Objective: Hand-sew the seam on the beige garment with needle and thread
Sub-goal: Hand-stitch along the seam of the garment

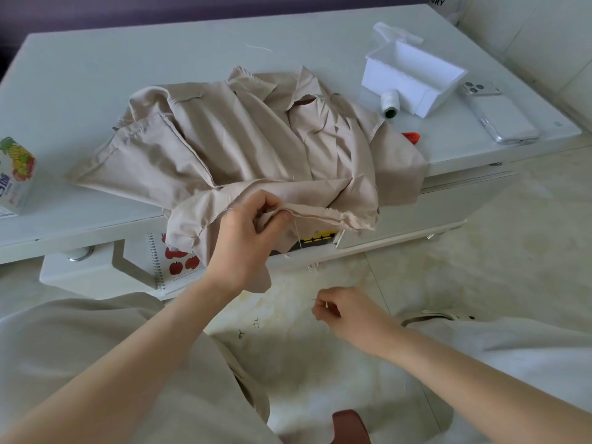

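White table [96, 75] in front of me, pale tiled floor below. The beige garment [243, 139] lies bunched on the tabletop, its near part spilling over the front edge.

My left hand [246, 238] grips that overhanging part: thumb and fingers curled, pinching the frayed seam edge, which runs off to the right of the hand. A pale thread [298, 232] drops straight down from the seam just beside my thumb.

My right hand [346, 312] is lower and well apart from the cloth, over the floor. Fingertips are pinched on a thin pale sliver, the needle [326, 304] as far as I can tell; too small to be sure.

On the table, to the right of the garment:
- white thread spool [390, 104], lying on its side and touching an open white box [413, 78]
- phone [499, 116], face down
- something orange-red [411, 137], half under the cloth

Drink carton [16, 174] at the left edge. Spiral notebook [174, 261] with apple prints on the shelf under the tabletop.
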Demonstrator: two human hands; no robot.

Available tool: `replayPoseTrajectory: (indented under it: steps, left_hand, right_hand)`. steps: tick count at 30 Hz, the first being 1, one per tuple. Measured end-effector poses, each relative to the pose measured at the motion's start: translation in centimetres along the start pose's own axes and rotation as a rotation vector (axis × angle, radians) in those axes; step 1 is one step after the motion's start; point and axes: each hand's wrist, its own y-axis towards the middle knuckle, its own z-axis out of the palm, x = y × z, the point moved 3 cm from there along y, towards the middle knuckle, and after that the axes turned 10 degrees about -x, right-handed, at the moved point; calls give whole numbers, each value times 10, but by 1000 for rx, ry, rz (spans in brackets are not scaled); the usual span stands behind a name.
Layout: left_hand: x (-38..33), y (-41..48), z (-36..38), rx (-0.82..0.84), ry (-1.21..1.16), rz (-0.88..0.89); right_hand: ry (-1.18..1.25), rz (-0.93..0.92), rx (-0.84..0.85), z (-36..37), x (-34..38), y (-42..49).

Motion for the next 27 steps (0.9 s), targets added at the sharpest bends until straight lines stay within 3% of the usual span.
replayPoseTrajectory:
  steps: [6,9,15,19,22,27]
  left_hand:
    - [-1,0,1,2,-6,14]
    - [-1,-1,2,12,-14,12]
    - [-2,-6,4,31,-37,-24]
    - [-2,-11,7,73,-71,-66]
    - [-2,-12,7,78,-85,-78]
    - [-1,-11,6,57,-50,-52]
  right_hand:
    - [-164,103,145,3,-27,-7]
    - [-194,84,93,-3,-29,-1]
    - [291,-2,-245,-29,14,12]
    - [534,8,-315,-40,44,20]
    - [575,13,-366,-42,50,25]
    - [434,-17,-326,-39,47,18]
